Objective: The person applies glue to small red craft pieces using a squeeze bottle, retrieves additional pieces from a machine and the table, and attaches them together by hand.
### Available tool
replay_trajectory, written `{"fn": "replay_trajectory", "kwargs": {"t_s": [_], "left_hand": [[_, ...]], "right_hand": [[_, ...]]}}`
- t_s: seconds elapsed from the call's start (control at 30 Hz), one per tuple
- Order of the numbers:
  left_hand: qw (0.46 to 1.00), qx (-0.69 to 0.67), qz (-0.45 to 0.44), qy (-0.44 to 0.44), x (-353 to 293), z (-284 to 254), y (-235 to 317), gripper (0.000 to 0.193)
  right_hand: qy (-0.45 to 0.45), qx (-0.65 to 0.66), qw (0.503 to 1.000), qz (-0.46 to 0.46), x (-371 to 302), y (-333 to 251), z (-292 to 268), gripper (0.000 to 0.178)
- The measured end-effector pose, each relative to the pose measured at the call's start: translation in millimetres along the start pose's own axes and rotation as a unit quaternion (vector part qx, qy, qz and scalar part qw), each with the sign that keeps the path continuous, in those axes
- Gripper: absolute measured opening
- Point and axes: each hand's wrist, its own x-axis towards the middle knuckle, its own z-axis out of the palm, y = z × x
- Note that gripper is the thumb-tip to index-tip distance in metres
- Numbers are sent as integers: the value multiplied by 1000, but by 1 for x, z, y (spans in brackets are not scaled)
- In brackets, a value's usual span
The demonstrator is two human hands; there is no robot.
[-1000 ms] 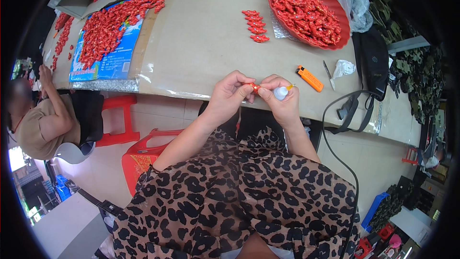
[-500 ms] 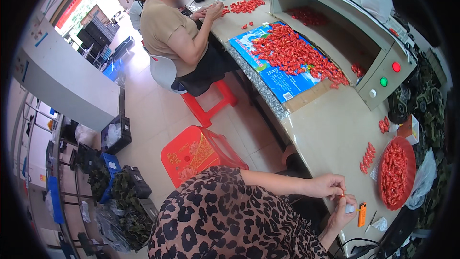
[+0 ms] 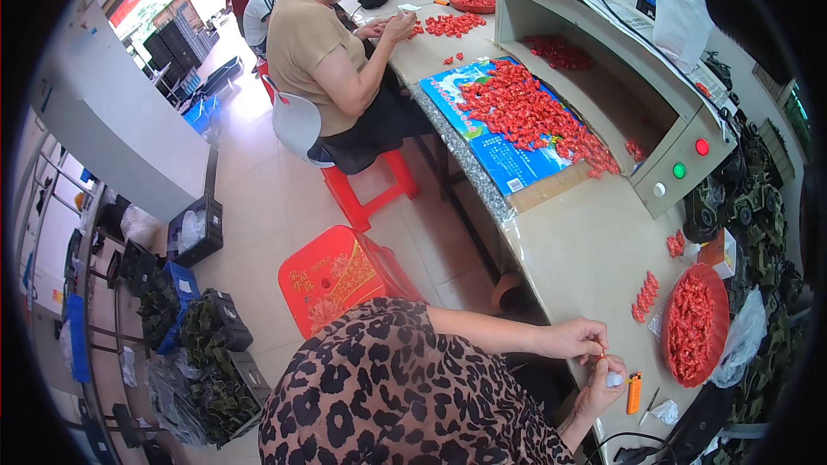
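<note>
My left hand (image 3: 575, 338) reaches over the near edge of the table, thumb and forefinger pinched together. Just below it, my right hand (image 3: 594, 392) is closed, with its fingertips meeting those of the left. Between the two sets of fingertips shows a tiny red piece (image 3: 603, 356), too small to make out fully. A small white thing (image 3: 614, 379) sits at the right hand's fingers; whether it is held or worn, I cannot tell. Right beside that hand lies an orange cutter-like tool (image 3: 635, 393). Farther off, a red bowl (image 3: 722, 327) is heaped with small red pieces, and a short row of red pieces (image 3: 644, 296) lies beside it.
A slim pointed tool (image 3: 649, 406) and crumpled clear plastic (image 3: 665, 412) lie past the cutter. A grey box with coloured buttons (image 3: 672, 174) stands on the table, near a blue sheet (image 3: 527, 168) covered with red pieces. A co-worker (image 3: 323, 60) sits farther along; a red stool (image 3: 332, 271) stands between us.
The whole view has shifted slightly, so the table things appear a little farther left. Both hands keep the same pinched pose at the tiny red piece.
</note>
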Motion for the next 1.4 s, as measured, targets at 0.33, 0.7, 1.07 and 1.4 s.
{"fn": "replay_trajectory", "kwargs": {"t_s": [0.33,0.7,1.07,1.4], "left_hand": [[999,-3,-31,-22,-1,17,-1,5],[998,-1,-57,28,-3,-9,8,5],[999,16,-35,19,-2,2,5,7],[998,31,-44,23,0,0,6,6]], "right_hand": [[36,-22,999,22,-17,-8,-14,9],[37,-8,999,10,5,0,7,5],[24,3,1000,15,-2,-3,-5,5],[26,10,1000,13,1,-3,-3,5]]}}
